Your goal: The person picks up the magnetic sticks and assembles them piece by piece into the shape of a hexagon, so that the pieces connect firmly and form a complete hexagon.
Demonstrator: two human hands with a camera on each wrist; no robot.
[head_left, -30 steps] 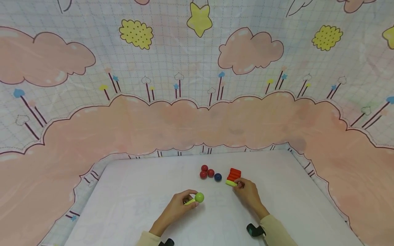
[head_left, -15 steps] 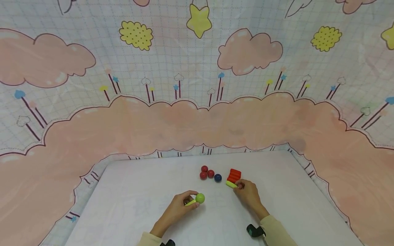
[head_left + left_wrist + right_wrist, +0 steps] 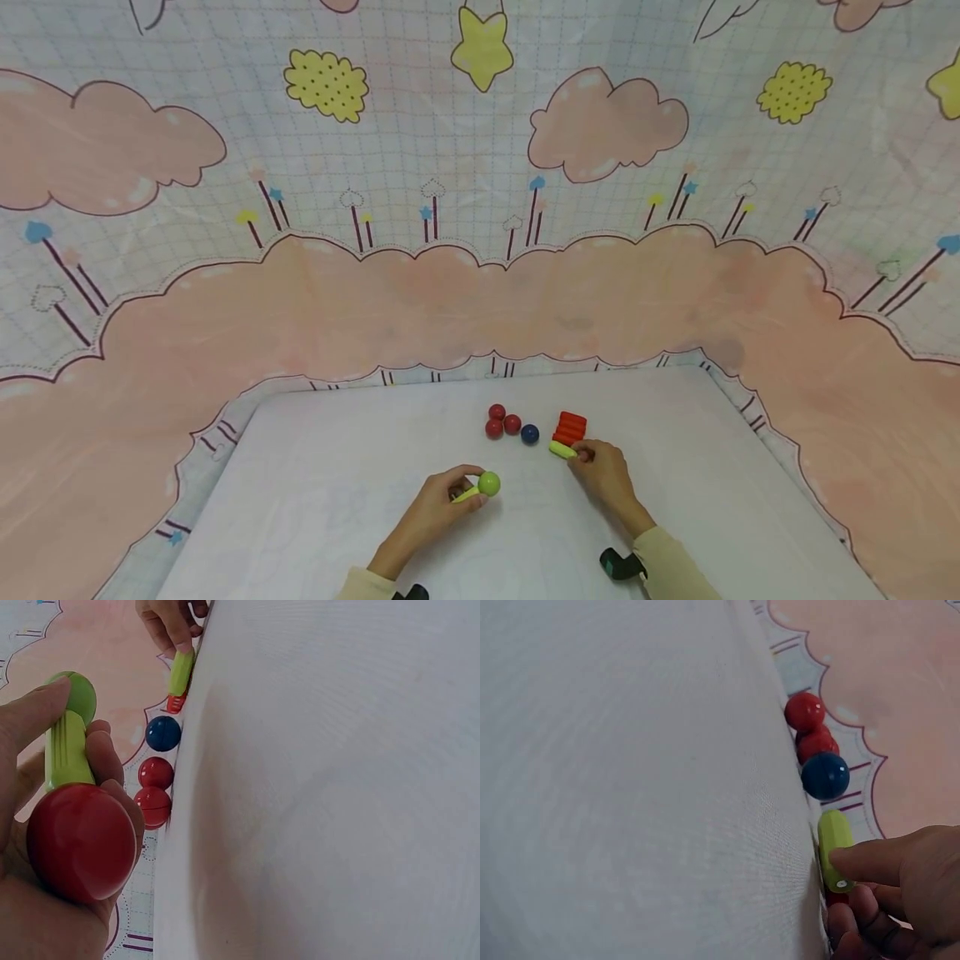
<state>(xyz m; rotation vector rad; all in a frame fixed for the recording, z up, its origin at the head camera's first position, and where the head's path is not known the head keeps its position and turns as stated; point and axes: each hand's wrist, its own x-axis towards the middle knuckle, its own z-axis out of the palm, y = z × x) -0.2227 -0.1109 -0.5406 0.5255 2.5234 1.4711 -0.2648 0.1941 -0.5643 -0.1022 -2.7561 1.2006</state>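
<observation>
My left hand (image 3: 437,502) holds a short yellow-green stick (image 3: 66,750) with a green ball (image 3: 489,483) on one end and a red ball (image 3: 82,841) on the other. Its thumb and fingers are curled round this piece above the white table. Farther right, my right hand (image 3: 606,477) pinches a second yellow-green stick (image 3: 833,829) between thumb and fingers. A small round metal spot shows on that stick's near end in the right wrist view. Several red sticks (image 3: 572,425) lie side by side just behind it, partly covered by the hand.
Left of the red sticks sit a dark blue ball (image 3: 529,434) and three red balls (image 3: 512,424) in a cluster. The white tabletop (image 3: 337,450) ends at the back against a patterned cloth (image 3: 450,308) with clouds and stars.
My left hand, with the ball-ended stick, has shifted very slightly to the right. My right hand stays nearly in place, its stick a touch nearer to me.
</observation>
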